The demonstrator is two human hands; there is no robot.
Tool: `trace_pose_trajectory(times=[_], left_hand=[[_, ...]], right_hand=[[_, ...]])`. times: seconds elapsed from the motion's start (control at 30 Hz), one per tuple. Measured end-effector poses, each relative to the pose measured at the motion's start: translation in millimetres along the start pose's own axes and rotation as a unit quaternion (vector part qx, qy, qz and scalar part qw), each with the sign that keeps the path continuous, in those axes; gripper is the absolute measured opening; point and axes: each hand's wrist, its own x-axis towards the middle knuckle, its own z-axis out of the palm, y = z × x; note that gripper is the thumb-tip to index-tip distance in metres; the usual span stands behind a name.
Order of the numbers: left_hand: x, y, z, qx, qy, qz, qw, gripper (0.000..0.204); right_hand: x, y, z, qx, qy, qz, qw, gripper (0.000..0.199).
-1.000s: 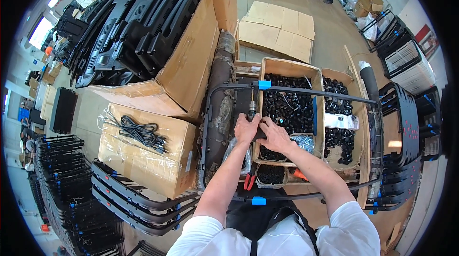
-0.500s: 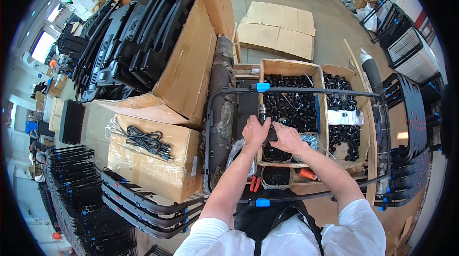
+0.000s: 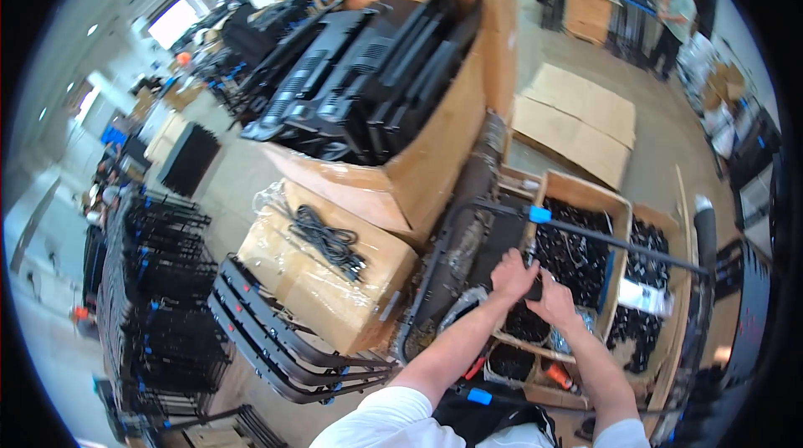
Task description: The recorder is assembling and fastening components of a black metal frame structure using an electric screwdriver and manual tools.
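Note:
My left hand (image 3: 512,276) and my right hand (image 3: 552,302) are closed together on a dark power drill (image 3: 534,288). Fingers hide most of its body, and its metal chuck points away from me. Around the hands lies a black tubular frame (image 3: 623,245) with blue clips (image 3: 539,215), resting across a wooden parts box (image 3: 621,226). Small black plastic parts (image 3: 573,251) fill the compartments beyond and right of the drill. Close to my right hand is a clear bag of small parts (image 3: 577,327). Red-handled pliers (image 3: 475,367) lie near my left forearm.
To the left, a closed carton (image 3: 284,268) carries coiled black cables (image 3: 322,239). Behind it stands a big open carton (image 3: 443,163) of black plastic covers (image 3: 360,71). Curved black frames (image 3: 276,348) are stacked lower left. Flattened cardboard (image 3: 577,122) lies on the floor; a person (image 3: 673,25) stands farther back.
The view has swung left and tilted, so the boxes and frame appear farther right and lower. Both hands remain closed on the drill.

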Motion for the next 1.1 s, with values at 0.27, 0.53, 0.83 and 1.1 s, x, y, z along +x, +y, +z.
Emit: trace_pose_trajectory(times=[0.27,0.53,0.83,1.1], left_hand=[[3,11,-18,-0.025,-0.026,-0.018,0.999,0.057],[11,14,-15,-0.037,-0.017,-0.023,0.999,0.056],[8,13,-20,-0.046,-0.042,-0.013,0.998,0.057],[4,11,-15,-0.040,-0.047,-0.024,0.998,0.064]], right_hand=[[9,-1,-2,0.001,-0.025,0.034,0.999,0.089],[15,-6,-6,-0.010,-0.017,0.028,0.999,0.089],[10,-18,-1,-0.002,0.001,-0.009,1.000,0.062],[-1,-14,-1,-0.021,-0.015,0.006,1.000,0.069]])
